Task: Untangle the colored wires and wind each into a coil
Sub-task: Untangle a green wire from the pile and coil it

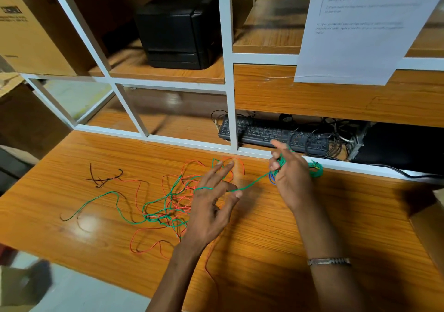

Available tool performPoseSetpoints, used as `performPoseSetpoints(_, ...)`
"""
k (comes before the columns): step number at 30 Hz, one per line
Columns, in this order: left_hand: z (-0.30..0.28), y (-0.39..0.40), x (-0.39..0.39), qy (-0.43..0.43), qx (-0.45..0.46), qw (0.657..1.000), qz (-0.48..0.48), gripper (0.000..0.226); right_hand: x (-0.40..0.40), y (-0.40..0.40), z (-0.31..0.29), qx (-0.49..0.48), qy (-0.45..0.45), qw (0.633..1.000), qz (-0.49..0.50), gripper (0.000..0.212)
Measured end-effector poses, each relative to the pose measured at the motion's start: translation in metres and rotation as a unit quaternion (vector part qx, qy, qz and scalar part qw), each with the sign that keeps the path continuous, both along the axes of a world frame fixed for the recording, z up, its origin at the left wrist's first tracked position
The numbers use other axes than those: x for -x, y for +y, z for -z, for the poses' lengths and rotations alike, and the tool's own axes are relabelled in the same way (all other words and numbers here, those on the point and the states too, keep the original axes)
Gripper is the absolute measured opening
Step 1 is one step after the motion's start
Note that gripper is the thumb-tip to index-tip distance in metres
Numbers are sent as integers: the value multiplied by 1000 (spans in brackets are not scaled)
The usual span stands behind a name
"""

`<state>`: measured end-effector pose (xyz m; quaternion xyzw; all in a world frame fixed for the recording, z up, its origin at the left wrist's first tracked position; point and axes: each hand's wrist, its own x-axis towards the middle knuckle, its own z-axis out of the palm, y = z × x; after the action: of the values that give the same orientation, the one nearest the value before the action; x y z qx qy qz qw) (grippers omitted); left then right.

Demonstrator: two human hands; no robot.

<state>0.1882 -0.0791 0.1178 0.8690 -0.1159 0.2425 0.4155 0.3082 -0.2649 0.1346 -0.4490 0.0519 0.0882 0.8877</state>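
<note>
A tangle of green and red wires [168, 206] lies on the wooden table [264, 239]. One green wire [254, 184] runs taut from the tangle up to my right hand [292, 174], which grips green loops wound around its fingers, with a bit of blue wire below them. My left hand [213, 206] hovers over the tangle with its fingers spread; the green wire passes over its thumb and fingertips. A finished green coil [316, 168] lies just right of my right hand. A short black wire [103, 177] lies apart at the left.
A white-framed shelf unit [229, 95] stands behind the table. A black keyboard [274, 135] with dark cables sits in its lower bay, a black printer [177, 33] above. A printed sheet [360, 28] hangs at top right. A cardboard box [26, 28] stands at the left.
</note>
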Motion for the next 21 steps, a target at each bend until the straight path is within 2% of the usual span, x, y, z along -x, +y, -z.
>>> performPoseSetpoints(1, -2, -3, 0, -3, -7, 1000, 14, 15, 4, 8, 1, 115, -24, 993, -8, 30)
performPoseSetpoints(3, -9, -9, -1, -8, -20, 1000, 19, 12, 13, 19, 7, 302, -63, 949, -59, 22)
performPoseSetpoints(5, -13, -8, -4, -18, -28, 999, 8, 10, 21, 22, 11, 412, -69, 895, -156, 16)
performPoseSetpoints(6, -14, -4, -6, -23, -29, 999, -1, 9, 24, 21, 12, 430, -55, 876, -213, 18)
performPoseSetpoints(9, -16, 14, -13, -26, -17, 998, -58, 13, 36, 21, 2, 318, 9, 878, -357, 33)
performPoseSetpoints(13, -18, 34, -14, -22, 122, 978, -167, 18, 41, 19, -15, 180, 30, 811, -555, 89)
performPoseSetpoints(14, -19, 38, -13, -28, 146, 970, -193, 19, 44, 19, -16, 127, 19, 802, -584, 90)
performPoseSetpoints(16, -20, 45, -12, -24, 158, 963, -217, 24, 49, 16, -17, 12, -12, 810, -586, 75)
performPoseSetpoints(18, -17, 45, -11, 2, 173, 958, -228, 32, 50, 14, -20, -109, -37, 840, -530, 55)
performPoseSetpoints(21, -10, 39, -9, 40, 202, 948, -243, 42, 37, 13, -27, -267, -23, 887, -376, 39)
